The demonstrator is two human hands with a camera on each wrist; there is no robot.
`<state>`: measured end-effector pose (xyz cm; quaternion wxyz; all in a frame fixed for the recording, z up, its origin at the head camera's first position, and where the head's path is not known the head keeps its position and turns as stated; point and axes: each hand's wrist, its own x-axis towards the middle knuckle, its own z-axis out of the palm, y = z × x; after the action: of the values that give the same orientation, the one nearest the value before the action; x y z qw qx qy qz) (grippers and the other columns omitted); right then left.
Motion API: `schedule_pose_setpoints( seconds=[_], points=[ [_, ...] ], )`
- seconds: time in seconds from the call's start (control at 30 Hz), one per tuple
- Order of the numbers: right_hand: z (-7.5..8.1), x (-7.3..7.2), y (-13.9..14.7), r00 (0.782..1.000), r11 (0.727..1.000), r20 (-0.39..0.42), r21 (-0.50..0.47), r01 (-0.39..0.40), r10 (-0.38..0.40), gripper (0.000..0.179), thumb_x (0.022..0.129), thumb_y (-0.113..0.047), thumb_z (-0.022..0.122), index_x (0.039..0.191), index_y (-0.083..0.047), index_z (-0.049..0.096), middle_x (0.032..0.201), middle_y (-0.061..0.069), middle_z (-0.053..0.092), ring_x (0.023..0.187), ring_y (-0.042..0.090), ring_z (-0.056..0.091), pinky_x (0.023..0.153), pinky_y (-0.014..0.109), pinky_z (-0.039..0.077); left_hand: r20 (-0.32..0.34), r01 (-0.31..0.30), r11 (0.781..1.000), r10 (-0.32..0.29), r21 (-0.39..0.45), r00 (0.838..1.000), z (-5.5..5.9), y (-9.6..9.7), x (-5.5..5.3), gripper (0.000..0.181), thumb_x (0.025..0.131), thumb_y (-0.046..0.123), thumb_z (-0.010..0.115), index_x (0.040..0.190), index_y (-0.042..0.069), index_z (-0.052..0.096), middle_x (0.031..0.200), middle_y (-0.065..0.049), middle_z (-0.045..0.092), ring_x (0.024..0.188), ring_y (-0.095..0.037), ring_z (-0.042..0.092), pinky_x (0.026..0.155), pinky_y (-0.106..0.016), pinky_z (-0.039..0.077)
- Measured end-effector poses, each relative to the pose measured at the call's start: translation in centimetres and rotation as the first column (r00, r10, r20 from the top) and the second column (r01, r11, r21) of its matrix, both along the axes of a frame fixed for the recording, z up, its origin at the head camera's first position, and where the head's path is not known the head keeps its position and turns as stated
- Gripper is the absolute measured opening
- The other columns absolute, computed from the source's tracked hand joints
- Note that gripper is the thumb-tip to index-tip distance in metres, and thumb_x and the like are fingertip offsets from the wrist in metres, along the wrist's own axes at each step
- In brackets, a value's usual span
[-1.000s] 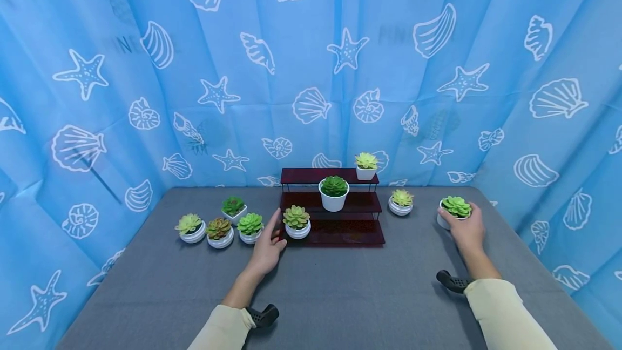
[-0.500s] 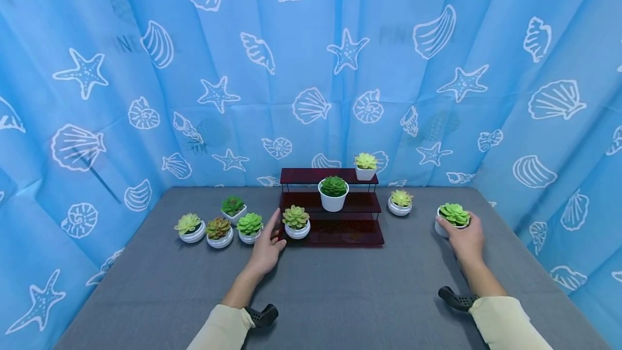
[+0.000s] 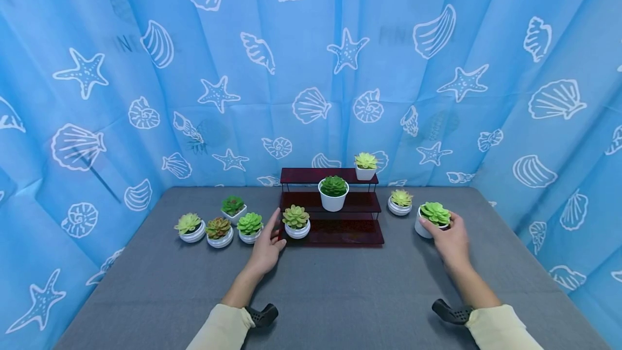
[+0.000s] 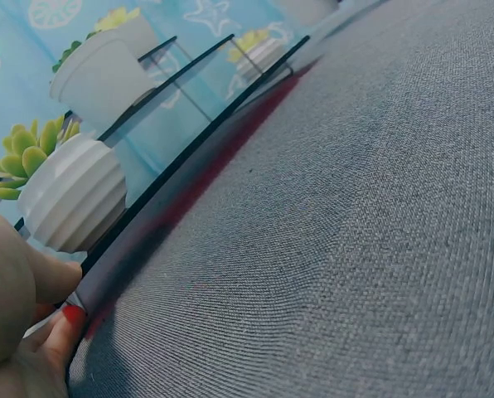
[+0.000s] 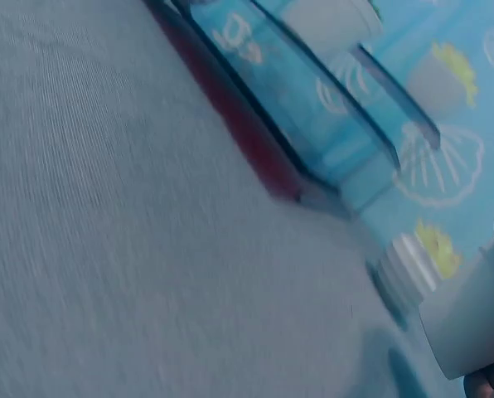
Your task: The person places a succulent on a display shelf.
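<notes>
Right hand [image 3: 453, 242] sits further left in the head frame than half a second ago, bringing the large white pot [image 3: 423, 228] nearer the small ribbed pot [image 3: 399, 209] at right of centre; the two are apart. Thumb and fingers pinch the pot's rim from opposite sides. It stands roughly upright at right of centre, its base apparently clear of the grey cloth [image 3: 340, 296].

Left hand [image 3: 265, 250], below centre-left, matches the earlier frame: fingers extended, thumb spread away, at the left end of the rack [image 3: 350, 233]; contact shows at the lower shelf's corner in the left wrist view.

Materials: held pot smooth, matte, tapering, with fleshy bright-green rosette leaves [image 3: 435, 213]. Rack three-tiered, glossy dark red, on thin dark wire legs. Cloth finely woven. Curtain [image 3: 311, 64] blue, softly folded, printed with white shells and starfish.
</notes>
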<state>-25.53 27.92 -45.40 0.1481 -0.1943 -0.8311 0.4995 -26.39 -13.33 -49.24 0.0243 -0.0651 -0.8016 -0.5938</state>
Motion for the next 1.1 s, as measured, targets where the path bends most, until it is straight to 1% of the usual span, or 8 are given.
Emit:
schedule_pose_setpoints(
  seconds=[0.07,0.17,0.3,0.43,0.57,0.7,0.93,1.1],
  points=[
    [0.4,0.1,-0.8,0.999,1.0,-0.024,0.001,-0.028,0.028,0.088,0.089,-0.04,0.07,0.147,0.007,0.025,0.144,0.031,0.035,0.133,0.042,0.035,0.107,0.055,0.031,0.0,0.001,1.0,-0.001,0.004,1.0,0.0,0.0,0.0,0.078,0.093,-0.011,0.054,0.156,0.024,0.024,0.152,-0.018,0.031,0.131,-0.037,0.039,0.106,-0.049,0.038],
    [1.0,-0.1,-1.9,0.993,0.997,-0.084,0.013,-0.076,0.077,0.083,0.089,-0.033,0.072,0.146,0.007,0.029,0.143,0.03,0.038,0.131,0.039,0.038,0.106,0.052,0.034,-0.007,0.004,1.0,-0.004,0.003,1.0,-0.1,0.0,0.0,0.079,0.092,-0.012,0.054,0.156,0.023,0.024,0.152,-0.019,0.032,0.131,-0.039,0.04,0.105,-0.05,0.038],
    [1.5,-0.7,-3.3,0.975,0.989,-0.168,0.041,-0.139,0.144,0.076,0.088,-0.026,0.074,0.143,0.007,0.034,0.141,0.028,0.042,0.129,0.036,0.041,0.104,0.05,0.036,-0.01,0.002,1.0,-0.002,-0.002,1.0,-0.1,-0.1,0.0,0.078,0.093,-0.012,0.054,0.156,0.023,0.024,0.152,-0.02,0.032,0.13,-0.039,0.04,0.105,-0.051,0.038],
    [1.9,-1.5,-4.5,0.957,0.979,-0.208,0.052,-0.196,0.202,0.073,0.087,-0.025,0.075,0.142,0.005,0.035,0.141,0.026,0.043,0.128,0.034,0.042,0.103,0.049,0.038,0.001,-0.004,1.0,0.004,-0.006,1.0,-0.1,-0.1,0.1,0.078,0.093,-0.011,0.054,0.156,0.023,0.024,0.152,-0.019,0.032,0.131,-0.038,0.04,0.105,-0.05,0.038],
    [2.6,-2.4,-5.7,0.944,0.968,-0.216,0.065,-0.241,0.249,0.074,0.088,-0.026,0.074,0.143,0.003,0.035,0.141,0.025,0.044,0.126,0.033,0.044,0.101,0.048,0.04,-0.007,0.002,1.0,-0.002,0.001,1.0,0.0,-0.1,0.1,0.078,0.093,-0.012,0.054,0.156,0.023,0.024,0.152,-0.02,0.031,0.131,-0.039,0.039,0.105,-0.051,0.038],
    [3.1,-3.1,-6.8,0.934,0.96,-0.222,0.075,-0.271,0.281,0.074,0.088,-0.027,0.074,0.143,0.003,0.035,0.14,0.026,0.045,0.125,0.033,0.045,0.1,0.048,0.041,-0.017,0.008,1.0,-0.007,0.003,1.0,0.0,-0.1,0.1,0.078,0.093,-0.012,0.053,0.156,0.022,0.023,0.152,-0.021,0.03,0.131,-0.04,0.039,0.105,-0.052,0.038],
    [3.4,-4.3,-8.5,0.93,0.951,-0.201,0.108,-0.29,0.306,0.073,0.088,-0.029,0.074,0.142,0.004,0.036,0.138,0.025,0.047,0.122,0.034,0.047,0.101,0.049,0.041,0.005,-0.003,1.0,0.003,0.009,1.0,0.2,0.0,0.2,0.078,0.093,-0.011,0.054,0.156,0.025,0.024,0.152,-0.018,0.031,0.132,-0.037,0.039,0.105,-0.049,0.038],
    [3.2,-5.0,-9.4,0.929,0.946,-0.182,0.116,-0.304,0.321,0.072,0.088,-0.026,0.074,0.142,0.004,0.037,0.137,0.025,0.046,0.123,0.034,0.045,0.104,0.049,0.039,0.004,-0.006,1.0,0.006,0.002,1.0,0.3,0.0,0.3,0.078,0.093,-0.011,0.055,0.156,0.025,0.025,0.152,-0.018,0.032,0.131,-0.037,0.04,0.104,-0.049,0.039]
  ],
)
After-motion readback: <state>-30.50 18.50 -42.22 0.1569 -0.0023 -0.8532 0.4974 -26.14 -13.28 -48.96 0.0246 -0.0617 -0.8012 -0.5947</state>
